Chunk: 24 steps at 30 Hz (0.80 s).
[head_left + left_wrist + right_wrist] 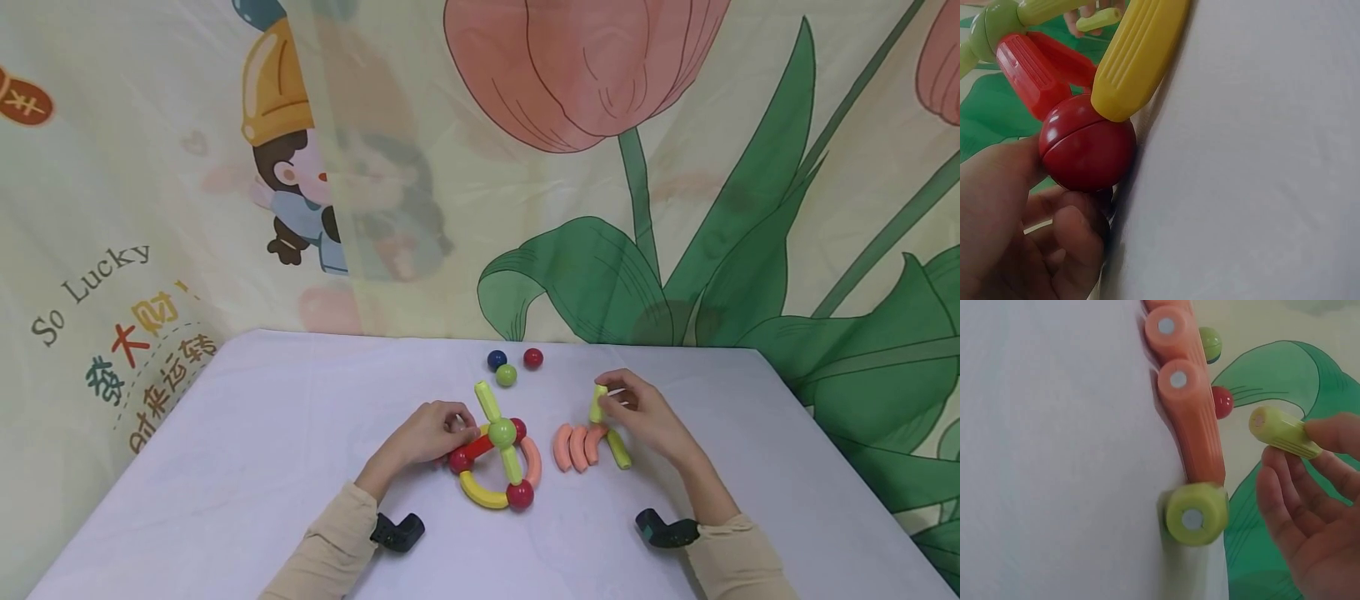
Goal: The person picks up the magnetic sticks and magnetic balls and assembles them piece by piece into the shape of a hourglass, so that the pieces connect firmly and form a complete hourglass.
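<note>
One frame point(477, 447): it stands on your tabletop point(300, 417), green ball point(502, 432) raised on sloping rods point(512, 465).
Left hand point(431, 433): you grip the frame's left red ball point(460, 460), likely steadying it.
Right hand point(637, 408): right of the frame, you pinch a green rod point(597, 403) near one end, seemingly keeping the other bare.
Pink curves point(577, 448): three right of the frame, perhaps grouped for reach.
Loose balls point(506, 375): beyond the frame, probably out of your way.

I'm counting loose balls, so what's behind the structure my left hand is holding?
Behind the structure on the table are a blue ball, a light green ball and a red ball. Anything covered by the structure or your left hand is hidden in the head view.
</note>
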Available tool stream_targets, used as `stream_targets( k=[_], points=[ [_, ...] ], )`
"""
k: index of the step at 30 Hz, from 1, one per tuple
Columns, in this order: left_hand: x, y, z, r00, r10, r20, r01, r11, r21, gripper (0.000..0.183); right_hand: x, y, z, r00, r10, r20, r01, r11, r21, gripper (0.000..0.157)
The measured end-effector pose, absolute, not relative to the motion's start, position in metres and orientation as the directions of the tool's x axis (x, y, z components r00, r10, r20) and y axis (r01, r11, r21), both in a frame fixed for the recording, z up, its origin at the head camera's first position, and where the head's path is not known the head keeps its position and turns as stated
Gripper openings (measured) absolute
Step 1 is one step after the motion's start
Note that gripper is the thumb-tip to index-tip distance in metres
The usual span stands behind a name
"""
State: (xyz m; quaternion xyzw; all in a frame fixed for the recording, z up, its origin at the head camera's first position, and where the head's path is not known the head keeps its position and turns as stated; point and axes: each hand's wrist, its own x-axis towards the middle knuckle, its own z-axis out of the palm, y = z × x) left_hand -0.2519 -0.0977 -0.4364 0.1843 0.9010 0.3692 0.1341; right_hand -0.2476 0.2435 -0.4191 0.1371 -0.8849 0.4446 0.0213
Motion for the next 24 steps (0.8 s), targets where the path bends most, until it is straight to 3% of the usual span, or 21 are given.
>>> stream_targets(
  k=[24],
  points=[
    [-0.251, -0.098, -0.437, -0.893, 0.435, -0.114, 0.224, 0.651, 0.726, 0.016, -0.244, 0.212, -0.421, -0.959, -0.226, 0.171, -0.265, 0.506, -0.821, 0.036]
  ],
)
